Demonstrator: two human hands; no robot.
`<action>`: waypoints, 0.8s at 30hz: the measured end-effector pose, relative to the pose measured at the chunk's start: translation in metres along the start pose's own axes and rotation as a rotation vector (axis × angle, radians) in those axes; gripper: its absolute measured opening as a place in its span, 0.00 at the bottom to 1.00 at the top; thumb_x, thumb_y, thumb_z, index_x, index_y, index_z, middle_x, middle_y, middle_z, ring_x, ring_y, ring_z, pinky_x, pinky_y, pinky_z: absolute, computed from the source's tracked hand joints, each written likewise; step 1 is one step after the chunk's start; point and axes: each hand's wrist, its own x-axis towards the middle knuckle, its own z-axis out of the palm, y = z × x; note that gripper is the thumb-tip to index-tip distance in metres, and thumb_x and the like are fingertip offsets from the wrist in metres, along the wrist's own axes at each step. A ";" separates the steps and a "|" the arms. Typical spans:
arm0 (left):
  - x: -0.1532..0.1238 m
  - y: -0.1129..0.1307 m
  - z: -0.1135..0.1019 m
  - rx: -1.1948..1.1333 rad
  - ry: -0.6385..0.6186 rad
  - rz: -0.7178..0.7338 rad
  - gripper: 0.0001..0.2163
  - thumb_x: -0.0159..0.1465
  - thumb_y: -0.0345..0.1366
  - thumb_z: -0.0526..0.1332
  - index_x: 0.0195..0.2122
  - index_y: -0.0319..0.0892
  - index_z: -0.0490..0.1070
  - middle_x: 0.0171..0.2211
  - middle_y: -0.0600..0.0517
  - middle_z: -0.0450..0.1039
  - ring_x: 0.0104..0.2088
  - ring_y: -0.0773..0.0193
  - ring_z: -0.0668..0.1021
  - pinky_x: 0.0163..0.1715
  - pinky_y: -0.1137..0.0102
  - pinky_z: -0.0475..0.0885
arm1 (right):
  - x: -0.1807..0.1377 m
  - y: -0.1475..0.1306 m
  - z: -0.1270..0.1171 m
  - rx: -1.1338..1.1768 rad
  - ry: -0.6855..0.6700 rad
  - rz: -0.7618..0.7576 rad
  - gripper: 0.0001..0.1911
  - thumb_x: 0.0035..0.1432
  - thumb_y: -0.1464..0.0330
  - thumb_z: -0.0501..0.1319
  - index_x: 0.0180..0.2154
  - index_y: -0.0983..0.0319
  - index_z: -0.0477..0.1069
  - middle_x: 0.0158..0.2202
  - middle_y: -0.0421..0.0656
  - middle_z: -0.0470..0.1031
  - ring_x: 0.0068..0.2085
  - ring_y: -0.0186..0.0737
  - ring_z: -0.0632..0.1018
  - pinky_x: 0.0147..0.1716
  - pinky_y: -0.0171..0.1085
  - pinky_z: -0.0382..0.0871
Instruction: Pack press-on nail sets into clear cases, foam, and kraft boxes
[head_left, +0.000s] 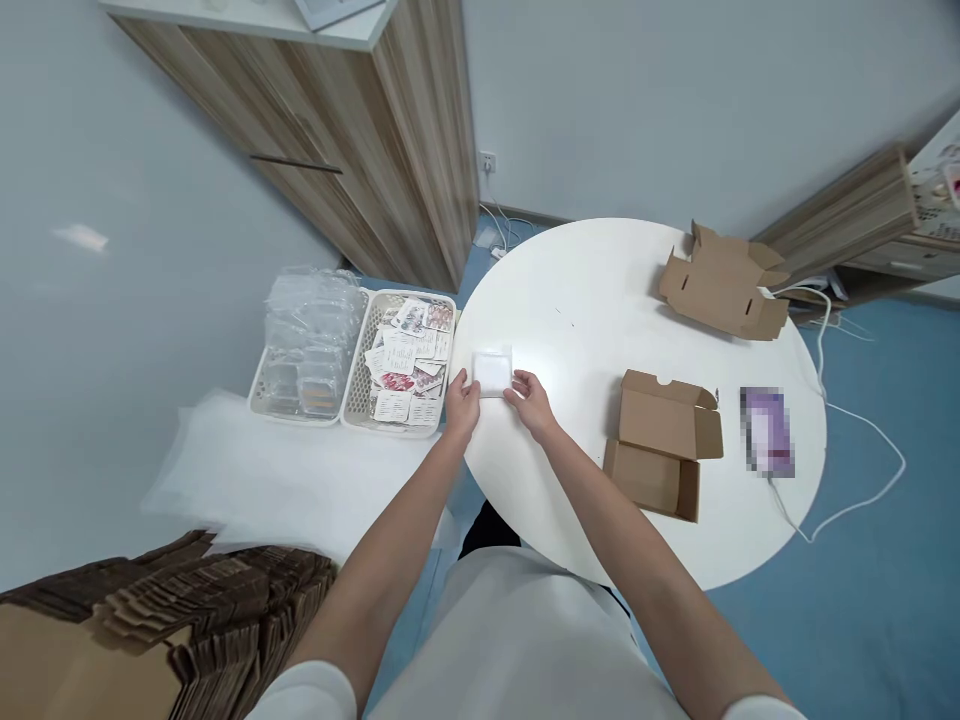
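Observation:
A small square white packet (492, 372) with a clear, shiny border is at the left side of the white round table (577, 300). My left hand (463, 402) grips its left edge between thumb and fingers. On the opposite edge, my right hand (529, 400) has thumb and fingertips closed on the packet's lower right corner. What lies inside the packet cannot be made out. Just left of my left hand stands a white basket (358, 385) of printed cards (409, 355).
Another basket (259, 395) holds clear plastic packs (311, 320). An open cardboard box (660, 480) and an unfolded one (724, 280) lie on the table. A blurred purple device (766, 432) has a white cable (874, 500). Flattened cardboard (225, 610) is stacked at lower left.

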 end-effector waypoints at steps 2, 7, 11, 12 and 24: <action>-0.004 -0.003 0.000 -0.001 -0.038 -0.008 0.20 0.57 0.35 0.56 0.51 0.39 0.60 0.50 0.44 0.64 0.45 0.61 0.72 0.45 0.66 0.66 | -0.002 0.005 -0.001 0.021 0.010 0.031 0.20 0.44 0.66 0.59 0.42 0.59 0.59 0.46 0.44 0.66 0.43 0.36 0.71 0.40 0.37 0.66; -0.038 -0.013 0.003 -0.106 -0.121 -0.043 0.17 0.51 0.32 0.60 0.43 0.38 0.64 0.40 0.45 0.71 0.36 0.64 0.75 0.39 0.66 0.69 | -0.033 0.017 -0.021 -0.065 0.088 0.134 0.14 0.41 0.65 0.59 0.33 0.60 0.62 0.35 0.41 0.70 0.32 0.35 0.73 0.31 0.35 0.66; -0.086 -0.012 0.017 -0.171 -0.166 0.000 0.16 0.50 0.32 0.60 0.41 0.38 0.63 0.38 0.46 0.70 0.34 0.67 0.74 0.37 0.68 0.70 | -0.080 0.016 -0.052 -0.060 0.091 0.111 0.14 0.41 0.64 0.59 0.33 0.60 0.60 0.33 0.40 0.70 0.28 0.34 0.72 0.26 0.33 0.64; -0.098 -0.010 0.023 -0.171 -0.176 0.024 0.16 0.50 0.33 0.60 0.41 0.38 0.63 0.38 0.46 0.70 0.34 0.68 0.74 0.37 0.69 0.70 | -0.093 0.014 -0.062 -0.043 0.094 0.091 0.14 0.41 0.64 0.59 0.33 0.59 0.59 0.32 0.40 0.71 0.27 0.34 0.72 0.25 0.33 0.64; -0.202 0.024 0.146 0.145 -0.426 0.265 0.14 0.50 0.33 0.60 0.39 0.41 0.63 0.35 0.50 0.70 0.26 0.70 0.72 0.29 0.71 0.69 | -0.180 0.027 -0.227 -0.273 0.296 -0.087 0.10 0.45 0.62 0.55 0.31 0.59 0.59 0.31 0.40 0.70 0.27 0.36 0.71 0.26 0.34 0.63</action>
